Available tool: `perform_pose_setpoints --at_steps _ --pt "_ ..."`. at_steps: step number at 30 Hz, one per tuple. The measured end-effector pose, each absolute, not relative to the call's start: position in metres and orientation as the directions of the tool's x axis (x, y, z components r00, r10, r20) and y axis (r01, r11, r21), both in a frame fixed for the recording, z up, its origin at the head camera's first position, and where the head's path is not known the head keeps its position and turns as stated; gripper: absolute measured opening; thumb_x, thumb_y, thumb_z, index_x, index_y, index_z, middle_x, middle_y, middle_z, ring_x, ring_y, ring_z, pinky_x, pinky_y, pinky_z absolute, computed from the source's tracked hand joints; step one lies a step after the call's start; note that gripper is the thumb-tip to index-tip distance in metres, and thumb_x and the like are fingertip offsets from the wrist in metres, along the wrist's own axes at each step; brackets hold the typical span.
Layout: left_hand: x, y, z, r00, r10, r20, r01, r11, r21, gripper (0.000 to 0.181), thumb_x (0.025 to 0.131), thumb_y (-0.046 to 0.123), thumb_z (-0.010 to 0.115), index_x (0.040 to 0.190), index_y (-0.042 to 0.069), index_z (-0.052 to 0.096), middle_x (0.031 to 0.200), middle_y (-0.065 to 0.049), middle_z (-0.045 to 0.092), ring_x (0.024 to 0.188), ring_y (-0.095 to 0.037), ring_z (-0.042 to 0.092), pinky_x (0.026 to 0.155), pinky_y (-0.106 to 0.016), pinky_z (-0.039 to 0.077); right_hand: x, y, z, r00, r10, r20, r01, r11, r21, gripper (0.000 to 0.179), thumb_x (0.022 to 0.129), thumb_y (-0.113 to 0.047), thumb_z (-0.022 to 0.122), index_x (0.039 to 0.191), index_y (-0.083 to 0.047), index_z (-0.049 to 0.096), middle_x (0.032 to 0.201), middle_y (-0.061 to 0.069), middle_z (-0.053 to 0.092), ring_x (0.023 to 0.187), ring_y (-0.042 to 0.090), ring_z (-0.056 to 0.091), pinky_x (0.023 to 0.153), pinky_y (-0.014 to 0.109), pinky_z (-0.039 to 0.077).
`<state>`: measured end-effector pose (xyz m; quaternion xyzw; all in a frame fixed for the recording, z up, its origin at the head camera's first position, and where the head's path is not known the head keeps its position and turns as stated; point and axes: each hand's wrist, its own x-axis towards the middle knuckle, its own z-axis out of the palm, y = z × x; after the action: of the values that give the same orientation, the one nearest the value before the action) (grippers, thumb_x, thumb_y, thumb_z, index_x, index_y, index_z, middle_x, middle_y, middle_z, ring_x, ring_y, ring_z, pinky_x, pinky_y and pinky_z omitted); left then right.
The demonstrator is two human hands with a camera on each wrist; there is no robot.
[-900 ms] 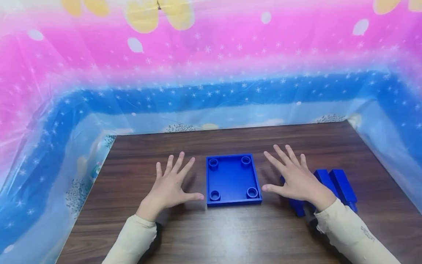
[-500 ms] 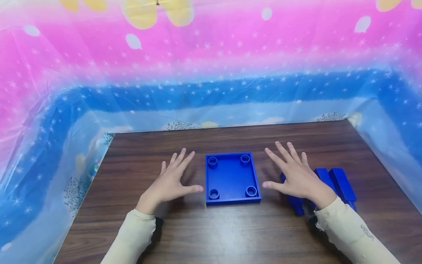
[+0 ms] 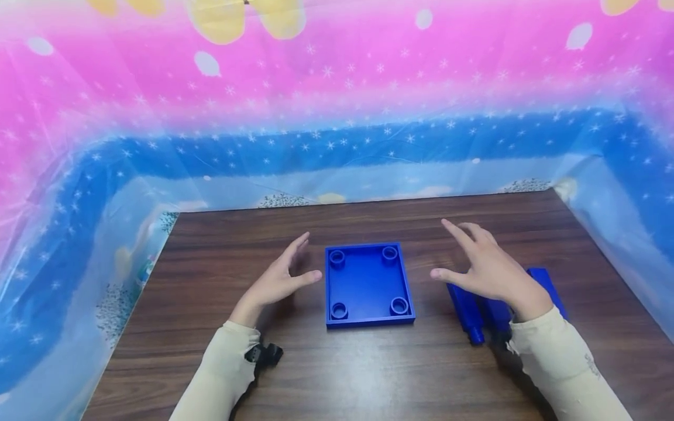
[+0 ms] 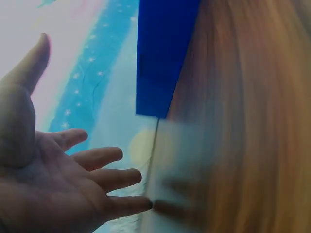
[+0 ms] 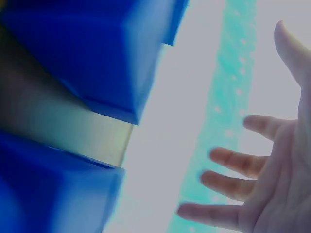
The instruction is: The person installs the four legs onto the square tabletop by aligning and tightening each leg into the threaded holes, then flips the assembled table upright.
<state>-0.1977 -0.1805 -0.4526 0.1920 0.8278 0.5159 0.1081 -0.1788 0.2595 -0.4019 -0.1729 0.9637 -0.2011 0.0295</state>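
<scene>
1. The tray (image 3: 368,285) is being borne by the surface (image 3: 337,374), rings (image 3: 399,312) being held in its four corners.
2. It is being flanked by the left grip (image 3: 276,282) and the right grip (image 3: 487,269).
3. Bars (image 3: 466,309) right of the tray are being partly covered by the right grip.
4. The surface is being backed by cloth (image 3: 337,117).

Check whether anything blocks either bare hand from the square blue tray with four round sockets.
Nothing visible does: in the head view, only dark brown wood-grain tabletop shows between the tray and the left hand or right hand. The long blue bars sit right of the tray, partly hidden by the right hand, outside the gap.
</scene>
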Motion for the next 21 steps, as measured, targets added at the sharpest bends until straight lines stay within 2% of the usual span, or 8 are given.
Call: perform_pose_setpoints --at_steps 1,3,5,7,10,14,17,21 --pt "-0.2 -0.18 -0.455 -0.901 0.433 0.02 0.204 0.383 0.901 0.097 0.098 0.037 0.077 0.17 0.011 0.017 0.172 -0.023 0.024 0.159 -0.041 0.02 0.125 -0.064 0.019 -0.179 0.261 -0.399 -0.94 -0.341 -0.003 -0.311 0.859 -0.406 0.107 0.09 -0.071 0.07 0.171 -0.022 0.02 0.161 0.028 0.031 0.125 0.047 0.057 0.096 0.072 0.049" --pt "-0.204 -0.179 -0.46 -0.895 0.446 0.02 0.194 0.348 0.917 0.099 0.097 0.035 0.079 0.169 0.007 0.017 0.17 -0.026 0.024 0.159 -0.041 0.021 0.126 -0.061 0.018 -0.179 0.263 -0.394 -0.943 -0.332 -0.03 -0.29 0.862 -0.416 0.105 0.09 -0.071 0.07 0.169 -0.018 0.025 0.151 0.027 0.04 0.094 0.033 0.067 0.083 0.062 0.056" --pt "-0.207 -0.178 -0.465 -0.888 0.459 0.021 0.191 0.327 0.926 0.102 0.095 0.036 0.08 0.168 0.004 0.017 0.17 -0.028 0.025 0.159 -0.042 0.021 0.127 -0.06 0.017 -0.179 0.265 -0.391 -0.944 -0.326 -0.051 -0.277 0.866 -0.416 0.104 0.09 -0.071 0.07 0.168 -0.015 0.029 0.143 0.026 0.046 0.073 0.021 0.061 0.076 0.053 0.057" --pt "-0.208 -0.178 -0.469 -0.88 0.474 0.021 0.193 0.318 0.928 0.105 0.093 0.037 0.083 0.168 0.002 0.018 0.169 -0.028 0.025 0.159 -0.042 0.021 0.127 -0.059 0.016 -0.179 0.265 -0.39 -0.944 -0.322 -0.076 -0.264 0.872 -0.413 0.104 0.09 -0.072 0.069 0.167 -0.013 0.03 0.14 0.025 0.048 0.069 0.017 0.056 0.073 0.049 0.055" --pt "-0.21 -0.175 -0.473 -0.867 0.497 0.018 0.204 0.324 0.924 0.108 0.09 0.035 0.086 0.168 0.002 0.019 0.169 -0.026 0.027 0.158 -0.04 0.022 0.128 -0.058 0.016 -0.178 0.265 -0.392 -0.942 -0.32 -0.101 -0.256 0.88 -0.401 0.105 0.09 -0.074 0.068 0.166 -0.011 0.032 0.142 0.027 0.049 0.07 0.018 0.057 0.077 0.054 0.056" --pt "-0.209 -0.168 -0.472 -0.857 0.515 -0.021 0.232 0.423 0.876 0.112 0.085 0.037 0.09 0.169 0.008 0.021 0.171 -0.02 0.028 0.159 -0.039 0.022 0.128 -0.058 0.014 -0.175 0.265 -0.396 -0.937 -0.327 -0.121 -0.257 0.883 -0.393 0.104 0.09 -0.072 0.07 0.165 -0.009 0.035 0.15 0.033 0.045 0.093 0.036 0.07 0.09 0.071 0.053" --pt "-0.207 -0.164 -0.47 -0.836 0.544 -0.07 0.267 0.514 0.815 0.118 0.082 0.041 0.092 0.17 0.012 0.02 0.174 -0.018 0.019 0.16 -0.041 0.013 0.128 -0.06 0.007 -0.173 0.264 -0.399 -0.931 -0.34 -0.135 -0.265 0.88 -0.395 0.103 0.09 -0.07 0.072 0.164 -0.008 0.036 0.154 0.036 0.042 0.119 0.052 0.063 0.095 0.076 0.048" --pt "-0.206 -0.162 -0.467 -0.797 0.593 -0.111 0.307 0.557 0.772 0.123 0.08 0.04 0.093 0.171 0.011 0.014 0.176 -0.017 0.006 0.161 -0.041 -0.001 0.128 -0.059 -0.003 -0.174 0.262 -0.402 -0.918 -0.364 -0.159 -0.276 0.873 -0.402 0.101 0.09 -0.067 0.073 0.162 -0.006 0.039 0.155 0.038 0.041 0.129 0.058 0.054 0.097 0.076 0.046"
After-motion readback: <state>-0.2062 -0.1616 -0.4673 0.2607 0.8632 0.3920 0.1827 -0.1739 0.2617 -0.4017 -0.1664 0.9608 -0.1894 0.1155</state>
